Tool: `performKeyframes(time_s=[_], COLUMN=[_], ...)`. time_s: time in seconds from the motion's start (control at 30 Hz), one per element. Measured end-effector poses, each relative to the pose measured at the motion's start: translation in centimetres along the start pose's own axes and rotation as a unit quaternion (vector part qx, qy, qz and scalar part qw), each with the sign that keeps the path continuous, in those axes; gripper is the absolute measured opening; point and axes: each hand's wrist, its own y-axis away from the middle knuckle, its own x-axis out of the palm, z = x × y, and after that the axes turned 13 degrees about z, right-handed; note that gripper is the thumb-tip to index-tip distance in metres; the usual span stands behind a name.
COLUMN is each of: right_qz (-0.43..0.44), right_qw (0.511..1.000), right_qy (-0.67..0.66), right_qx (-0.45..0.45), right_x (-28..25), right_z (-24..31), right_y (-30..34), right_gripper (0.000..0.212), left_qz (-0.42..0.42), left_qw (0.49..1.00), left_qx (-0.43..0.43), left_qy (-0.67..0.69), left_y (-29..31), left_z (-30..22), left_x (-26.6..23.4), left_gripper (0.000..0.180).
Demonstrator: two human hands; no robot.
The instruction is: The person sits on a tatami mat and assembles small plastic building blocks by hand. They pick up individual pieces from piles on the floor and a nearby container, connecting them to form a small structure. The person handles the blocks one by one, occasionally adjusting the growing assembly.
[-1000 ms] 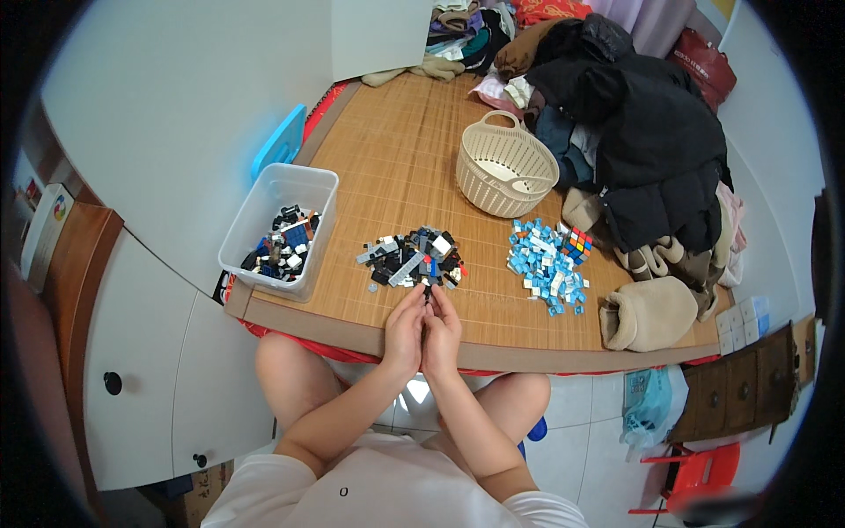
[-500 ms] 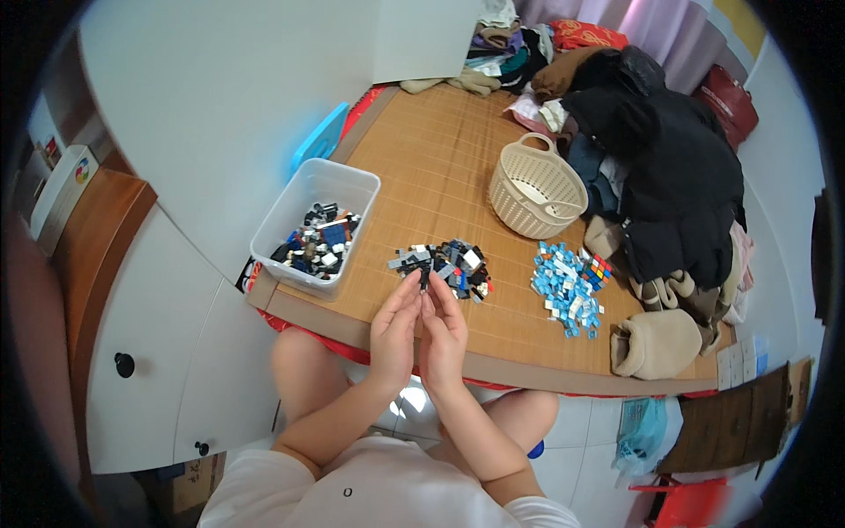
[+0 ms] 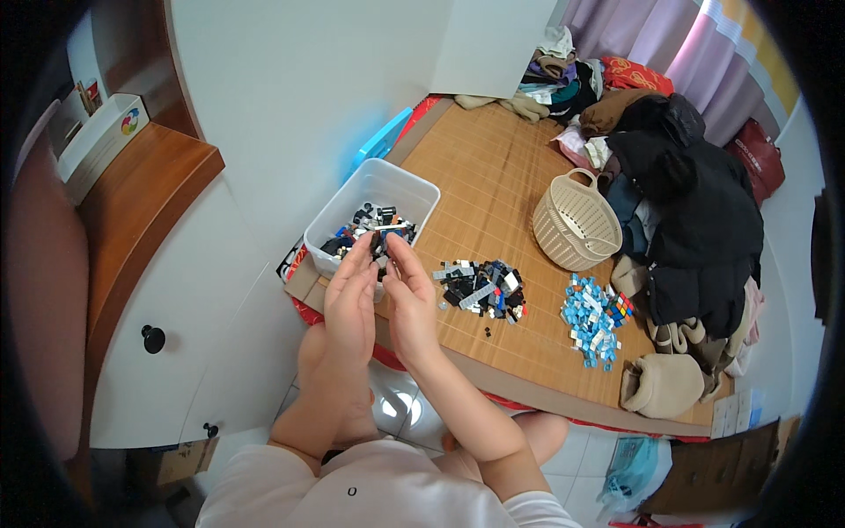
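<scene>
My left hand (image 3: 351, 304) and my right hand (image 3: 410, 308) are raised together over the near edge of a clear plastic bin (image 3: 419, 180). Their fingers curve inward, and the fingertips nearly meet around small dark toy bricks (image 3: 379, 244). Where these end and the bricks in the bin behind them begin is hard to make out. Mixed black, white, grey and blue bricks (image 3: 352, 231) partly fill the bin. To the right of my hands, a pile of mostly black and grey bricks (image 3: 482, 289) lies on the woven mat (image 3: 475, 167). Two tiny black pieces (image 3: 488, 333) sit just below it.
Light-blue and white bricks (image 3: 588, 319) are heaped farther right beside a colourful puzzle cube (image 3: 620, 308). A beige basket (image 3: 576, 220) stands behind them. Dark clothes (image 3: 704, 229) cover the right side. The bin's blue lid (image 3: 382, 141) leans against the white cabinet (image 3: 299, 97).
Both hands have moved left from the black and grey pile to the bin, and their palms have parted a little. The view has shifted, so the surroundings sit farther right.
</scene>
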Motion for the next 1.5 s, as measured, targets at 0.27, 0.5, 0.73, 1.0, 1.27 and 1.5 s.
performKeyframes(time_s=[0.27,0.5,0.73,1.0,1.27,1.5], right_qz=[-0.003,-0.023,-0.115,-0.26,-0.348,-0.268], right_qw=[1.0,1.0,0.993,0.963,0.891,0.882], right_qy=[-0.009,-0.012,0.039,0.068,0.29,0.382], right_qx=[0.012,0.016,0.01,-0.004,0.012,0.067], right_x=[0.6,-0.7,-5.7,-13.7,-20.0,-23.9], right_z=[0.0,0.6,0.9,-0.4,0.1,-0.1], right_y=[-0.1,1.3,4.9,9.9,10.8,9.5], right_gripper=[0.052,0.051,0.046,0.046,0.05,0.047], left_qz=[-0.034,0.003,0.081,0.115,0.101,0.108], left_qw=[0.998,1.0,0.991,0.961,0.934,0.935], left_qx=[0.034,-0.008,-0.108,-0.252,-0.344,-0.338], left_qy=[-0.026,-0.017,-0.014,0.005,0.012,0.002], left_y=[-0.1,0.9,2.5,4.0,5.0,4.9], left_z=[-0.7,0.0,4.1,11.0,15.5,16.0], left_x=[-1.1,0.5,2.4,3.5,3.5,3.6], left_gripper=[0.048,0.047,0.044,0.05,0.052,0.052])
